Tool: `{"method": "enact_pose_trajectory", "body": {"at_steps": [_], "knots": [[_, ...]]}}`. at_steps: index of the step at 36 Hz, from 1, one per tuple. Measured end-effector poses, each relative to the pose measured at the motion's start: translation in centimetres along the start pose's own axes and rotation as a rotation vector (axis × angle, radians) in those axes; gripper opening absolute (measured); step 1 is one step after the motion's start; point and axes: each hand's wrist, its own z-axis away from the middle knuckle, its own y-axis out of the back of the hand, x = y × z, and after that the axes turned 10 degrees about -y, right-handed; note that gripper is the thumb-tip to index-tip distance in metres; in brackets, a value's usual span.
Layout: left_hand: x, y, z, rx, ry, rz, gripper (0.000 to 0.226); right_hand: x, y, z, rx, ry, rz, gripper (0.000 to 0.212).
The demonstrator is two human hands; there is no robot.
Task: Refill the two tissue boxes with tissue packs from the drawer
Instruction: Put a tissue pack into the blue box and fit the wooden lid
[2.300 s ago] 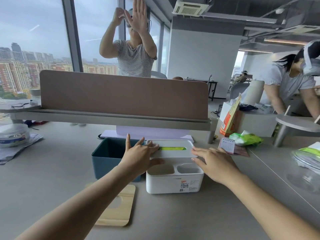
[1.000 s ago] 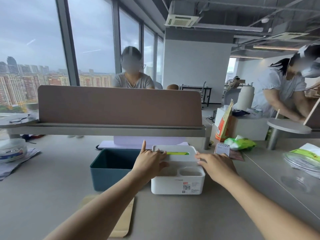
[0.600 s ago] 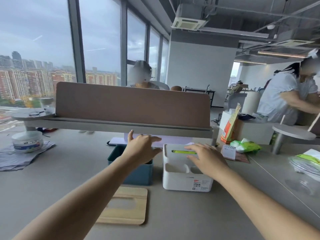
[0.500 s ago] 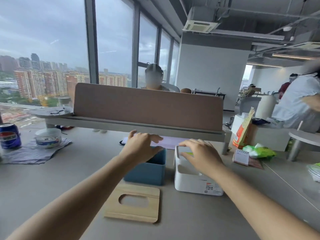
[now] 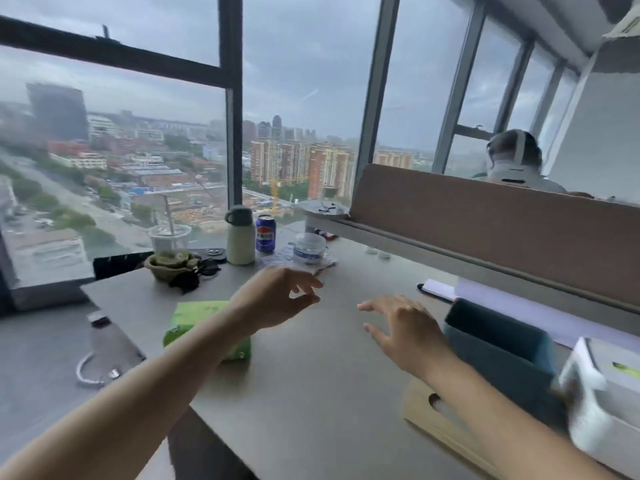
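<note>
Green and soft-wrapped, the tissue pack lies at nine o'clock beneath the empty, loosely curled left hand, likely light and squashy, best gripped across its long sides, while the right hand hovers spread, holding nothing.

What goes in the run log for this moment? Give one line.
left hand: empty, above green tissue pack | right hand: empty, open | teal box: lid off | white box: closed
</note>
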Motion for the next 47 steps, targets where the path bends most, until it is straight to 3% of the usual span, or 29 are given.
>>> {"method": "enact_pose_trajectory", "body": {"at_steps": [5,9,14,18,23,27,37,47], "knots": [[-4.9,2.1,3.8,0.006,0.064,-0.024,0.035,-4.7,-3.2,-2.4,-0.086,0.066,-0.053,0.033],[-9.1,2.9,6.6,-0.032,0.093,-0.124,0.069,-8.2,-5.4,-4.6,-0.176,0.091,-0.094,0.044],[-12.8,3.6,9.5,-0.174,0.256,-0.113,0.111,-11.6,-8.0,-6.5,-0.315,0.139,-0.118,0.076],[-14.4,4.3,10.7,-0.269,0.351,-0.033,0.126,-13.5,-9.8,-7.5,-0.408,0.186,-0.112,0.089],[-15.8,4.5,11.2,-0.310,0.383,0.016,0.117,-14.6,-11.5,-8.9,-0.513,0.202,-0.146,0.107],[-16.0,4.3,11.0,-0.292,0.364,0.066,0.109,-14.6,-12.2,-9.4,-0.563,0.211,-0.200,0.102],[-13.2,2.0,6.6,-0.246,0.204,0.085,0.096,-9.6,-9.4,-8.7,-0.460,0.185,-0.171,0.087],[-5.7,-2.1,-2.6,-0.153,-0.071,0.223,0.093,0.2,0.4,-6.6,-0.324,0.070,-0.107,0.084]]}}
